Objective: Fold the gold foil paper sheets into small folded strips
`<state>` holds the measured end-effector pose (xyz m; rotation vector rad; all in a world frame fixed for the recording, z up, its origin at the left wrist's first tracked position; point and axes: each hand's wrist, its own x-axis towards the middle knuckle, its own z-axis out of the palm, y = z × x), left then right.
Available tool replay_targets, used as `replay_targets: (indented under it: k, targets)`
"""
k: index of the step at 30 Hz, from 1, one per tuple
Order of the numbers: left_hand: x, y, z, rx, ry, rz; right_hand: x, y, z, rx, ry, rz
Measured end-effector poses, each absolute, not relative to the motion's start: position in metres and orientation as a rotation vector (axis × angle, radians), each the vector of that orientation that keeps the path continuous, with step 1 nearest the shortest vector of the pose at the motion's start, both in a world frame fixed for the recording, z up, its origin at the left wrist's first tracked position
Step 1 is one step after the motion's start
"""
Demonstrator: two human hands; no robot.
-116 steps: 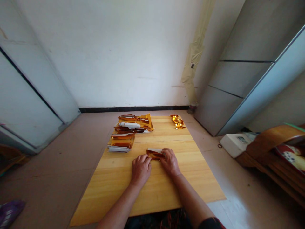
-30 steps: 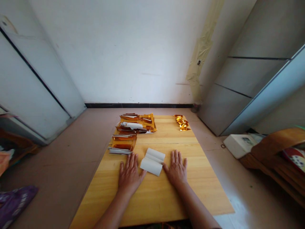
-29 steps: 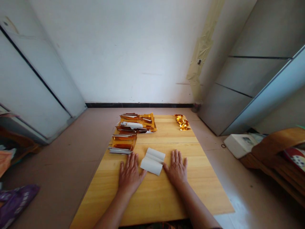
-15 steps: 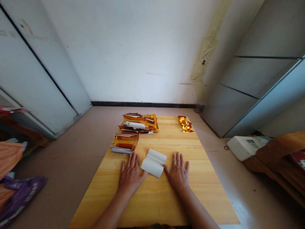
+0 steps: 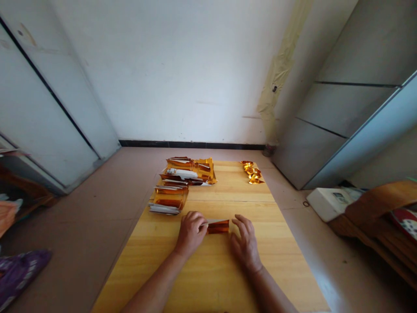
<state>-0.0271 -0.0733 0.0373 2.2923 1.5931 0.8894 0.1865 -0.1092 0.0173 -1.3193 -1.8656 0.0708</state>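
with our left hand (image 5: 191, 230) we pinched the left end of a small piece of amber foil (image 5: 219, 227), folded lengthwise, with a pale strip showing along its far edge. our right hand (image 5: 245, 243) stood open, thumb and fingers parted, just beside the foil's right end; whether a fingertip touched it, we could not tell. the piece was between our hands, near the middle of the wooden table (image 5: 208, 278), though we could not tell whether it lay flat. beyond our left hand we had a stack of folded amber sheets (image 5: 167, 200) by the table's left edge, and behind that more amber sheets (image 5: 205, 173) around a white bundle (image 5: 182, 174). at the far right corner we had crinkled gold pieces (image 5: 253, 172), well apart from those sheets.
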Motion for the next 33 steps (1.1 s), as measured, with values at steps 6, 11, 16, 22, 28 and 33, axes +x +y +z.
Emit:
replay_targets:
  k: [6,11,16,22,28,33]
  targets:
    - [-0.012,-0.059,0.031,2.256,1.615,0.754,0.185,-0.102,0.030,-1.087,-1.871,0.195]
    - [-0.012,-0.040,0.030,2.256,1.581,0.688,0.183,-0.081,0.028,-1.105,-2.089,0.235]
    - [-0.017,-0.018,0.027,2.228,1.488,0.732,0.189,-0.056,0.021,-1.219,-2.194,0.200]
    - [-0.019,-0.016,0.020,2.169,1.515,1.078,0.192,-0.039,0.019,-1.292,-2.232,0.183]
    - [-0.025,-0.037,0.033,2.326,1.426,1.107,0.189,-0.033,0.018,-1.295,-2.202,0.233]
    - [-0.024,-0.036,0.030,2.333,1.438,0.873,0.188,-0.030,0.021,-1.313,-2.150,0.291]
